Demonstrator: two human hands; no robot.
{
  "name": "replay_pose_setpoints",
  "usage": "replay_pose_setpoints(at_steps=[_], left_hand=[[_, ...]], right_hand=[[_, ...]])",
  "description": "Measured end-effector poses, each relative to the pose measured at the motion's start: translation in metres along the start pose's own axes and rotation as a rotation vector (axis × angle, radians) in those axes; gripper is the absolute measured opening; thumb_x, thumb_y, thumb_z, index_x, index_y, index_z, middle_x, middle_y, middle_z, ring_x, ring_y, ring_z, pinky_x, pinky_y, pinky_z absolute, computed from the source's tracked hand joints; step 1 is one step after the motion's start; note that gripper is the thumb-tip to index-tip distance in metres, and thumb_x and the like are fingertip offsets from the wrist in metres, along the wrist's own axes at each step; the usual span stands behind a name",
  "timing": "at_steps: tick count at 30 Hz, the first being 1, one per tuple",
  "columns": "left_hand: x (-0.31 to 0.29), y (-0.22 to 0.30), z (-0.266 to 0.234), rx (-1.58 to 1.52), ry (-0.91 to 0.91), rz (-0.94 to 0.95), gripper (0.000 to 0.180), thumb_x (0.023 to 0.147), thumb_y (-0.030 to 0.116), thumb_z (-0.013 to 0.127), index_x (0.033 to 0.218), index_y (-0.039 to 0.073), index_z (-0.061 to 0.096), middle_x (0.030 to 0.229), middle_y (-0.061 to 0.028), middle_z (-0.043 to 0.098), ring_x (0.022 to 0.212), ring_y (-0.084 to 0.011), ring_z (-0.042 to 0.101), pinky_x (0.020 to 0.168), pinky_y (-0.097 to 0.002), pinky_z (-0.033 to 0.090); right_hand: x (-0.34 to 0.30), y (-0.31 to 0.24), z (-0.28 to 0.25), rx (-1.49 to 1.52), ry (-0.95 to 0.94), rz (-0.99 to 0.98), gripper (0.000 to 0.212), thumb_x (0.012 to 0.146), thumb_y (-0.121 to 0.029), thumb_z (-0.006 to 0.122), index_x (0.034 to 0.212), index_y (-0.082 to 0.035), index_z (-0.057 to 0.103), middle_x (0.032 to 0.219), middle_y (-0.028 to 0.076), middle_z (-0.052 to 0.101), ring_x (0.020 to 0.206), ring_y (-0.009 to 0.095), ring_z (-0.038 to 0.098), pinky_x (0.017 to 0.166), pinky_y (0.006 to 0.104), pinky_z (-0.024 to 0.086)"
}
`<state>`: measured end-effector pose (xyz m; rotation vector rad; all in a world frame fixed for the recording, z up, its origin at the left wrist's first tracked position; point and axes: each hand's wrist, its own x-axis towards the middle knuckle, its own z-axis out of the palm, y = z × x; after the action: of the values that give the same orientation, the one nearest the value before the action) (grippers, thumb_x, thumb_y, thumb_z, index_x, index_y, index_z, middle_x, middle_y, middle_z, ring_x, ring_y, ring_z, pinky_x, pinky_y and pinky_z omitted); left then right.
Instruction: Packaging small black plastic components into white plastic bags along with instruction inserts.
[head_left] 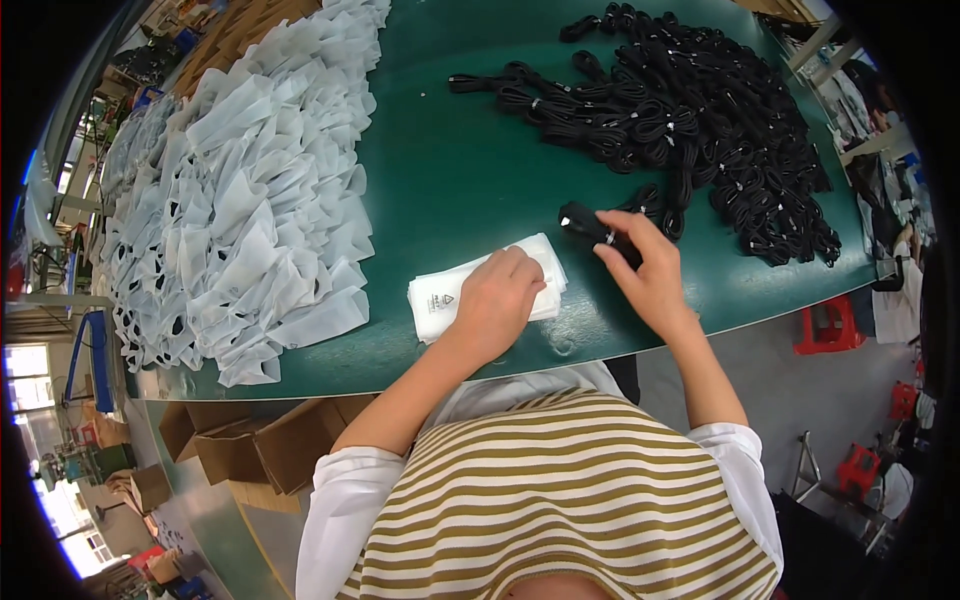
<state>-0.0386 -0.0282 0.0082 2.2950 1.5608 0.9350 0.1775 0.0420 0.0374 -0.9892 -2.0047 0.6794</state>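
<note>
A stack of flat white plastic bags (pixel 432 312) with small dark print lies near the front edge of the green table. My left hand (pixel 494 303) rests on the stack, its bent fingers pinching the top bag close to the right end. Just right of the bags, my right hand (pixel 652 275) grips a bundled black cable (pixel 585 222) between thumb and fingers, held near the tabletop. Beyond that hand spreads a large pile of similar coiled black cables (pixel 700 120), each tied in a loop.
A tall heap of filled, translucent white bags (pixel 270 200) covers the table's left side. Bare green tabletop (pixel 430 150) shows between heap and cables. Open cardboard boxes (pixel 255 445) stand below the table at left. A red stool (pixel 830 325) is on the floor at right.
</note>
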Motion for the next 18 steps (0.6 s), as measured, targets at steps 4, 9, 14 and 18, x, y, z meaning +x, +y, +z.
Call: replay_pose_setpoints(at_steps=[4,9,14,18], left_hand=[[0.003,0.002,0.007,-0.124,0.073,-0.109,0.012,0.083,0.002,0.07,0.088,0.002,0.06,0.087,-0.0099,0.06,0.073,-0.0266,0.06,0.065,-0.037,0.05],[0.004,0.011,0.01,-0.258,0.062,-0.273,0.011,0.083,0.004,0.068,0.088,0.003,0.059,0.084,-0.0121,0.059,0.077,-0.031,0.061,0.067,-0.0414,0.049],[0.008,0.029,0.008,-0.141,0.109,-0.187,0.01,0.084,0.005,0.068,0.087,0.004,0.059,0.084,-0.012,0.06,0.075,-0.0316,0.06,0.069,-0.0421,0.048],[0.005,0.034,0.014,-0.046,0.104,-0.145,0.01,0.084,0.006,0.069,0.088,0.004,0.06,0.085,-0.0107,0.06,0.075,-0.0283,0.062,0.068,-0.0394,0.048]], right_hand=[[-0.016,-0.001,0.0,-0.089,0.031,-0.131,0.039,0.078,0.0,0.076,0.116,-0.005,0.067,0.091,0.011,0.063,0.078,0.026,0.062,0.067,0.0314,0.05],[-0.029,0.0,-0.009,-0.21,-0.036,-0.176,0.041,0.076,0.0,0.077,0.115,-0.007,0.068,0.092,0.01,0.062,0.077,0.025,0.062,0.064,0.0326,0.05],[-0.033,-0.002,-0.013,-0.251,-0.006,-0.264,0.043,0.074,0.002,0.077,0.115,-0.008,0.069,0.091,0.009,0.062,0.075,0.024,0.061,0.062,0.0336,0.049],[-0.04,-0.005,-0.017,-0.219,0.033,-0.221,0.044,0.073,0.003,0.077,0.115,-0.008,0.07,0.091,0.009,0.062,0.075,0.024,0.061,0.061,0.0335,0.049]])
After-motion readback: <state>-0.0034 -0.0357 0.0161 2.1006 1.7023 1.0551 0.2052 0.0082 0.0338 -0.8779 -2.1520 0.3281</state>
